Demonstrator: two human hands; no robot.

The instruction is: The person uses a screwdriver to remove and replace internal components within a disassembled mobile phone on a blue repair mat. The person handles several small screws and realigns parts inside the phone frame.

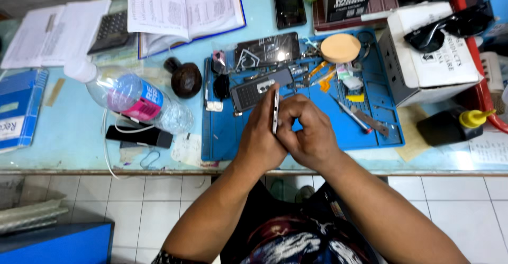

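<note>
Cluttered pale-blue bench with blue work mat. Thin phone held on edge above mat's front part, pinched between left hand and right hand, both closed on it. Behind on mat: dark phone part, round tan disc; to left, plastic water bottle lying on its side.
</note>
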